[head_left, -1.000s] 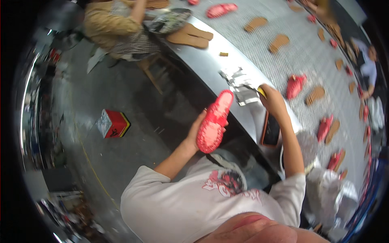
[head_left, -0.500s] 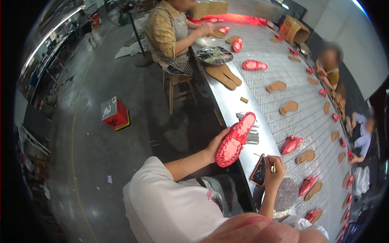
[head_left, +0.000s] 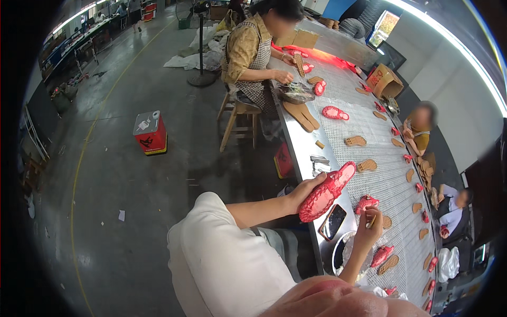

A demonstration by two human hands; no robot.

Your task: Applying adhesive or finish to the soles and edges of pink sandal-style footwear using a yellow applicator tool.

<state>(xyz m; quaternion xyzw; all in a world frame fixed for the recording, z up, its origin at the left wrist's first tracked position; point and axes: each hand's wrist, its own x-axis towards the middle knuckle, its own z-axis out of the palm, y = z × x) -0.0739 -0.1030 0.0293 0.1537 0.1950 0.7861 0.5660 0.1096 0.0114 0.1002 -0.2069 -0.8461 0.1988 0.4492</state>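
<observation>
Red shoe held over the metal tabletop edge, beside a shoe-strewn belt

The left hand [head_left: 305,193] is clamped on a red shoe [head_left: 327,195], held over the near edge of the metal tabletop [head_left: 310,141]. The right hand [head_left: 374,221], well apart from it, curls around a slim yellow tool [head_left: 372,222] near another red shoe [head_left: 364,202] on the belt; whether it touches that shoe, I cannot tell.

The tabletop is a narrow, shiny strip along the belt [head_left: 346,124], a pale ribbed surface carrying red shoes and brown soles. On the strip lie a phone [head_left: 332,222], silvery strips [head_left: 320,165], a small brown block [head_left: 320,143], large brown pieces [head_left: 300,115] and, farther up, a bowl [head_left: 297,93]. A pale tub [head_left: 342,254] stands near the phone.

Beyond the bowl, a co-worker [head_left: 245,50] in a checked apron sits on a wooden stool [head_left: 240,113]. Two more people [head_left: 421,140] [head_left: 450,214] are across the belt. A red glow [head_left: 330,57] lights its far end, and an open carton [head_left: 384,79] is at the far side.

To the left, a grey floor [head_left: 116,182] spreads out, crossed by a yellow line [head_left: 79,158]. A red tin [head_left: 151,134] stands on it, and a dark stand [head_left: 201,55] rises near pale sheeting.
</observation>
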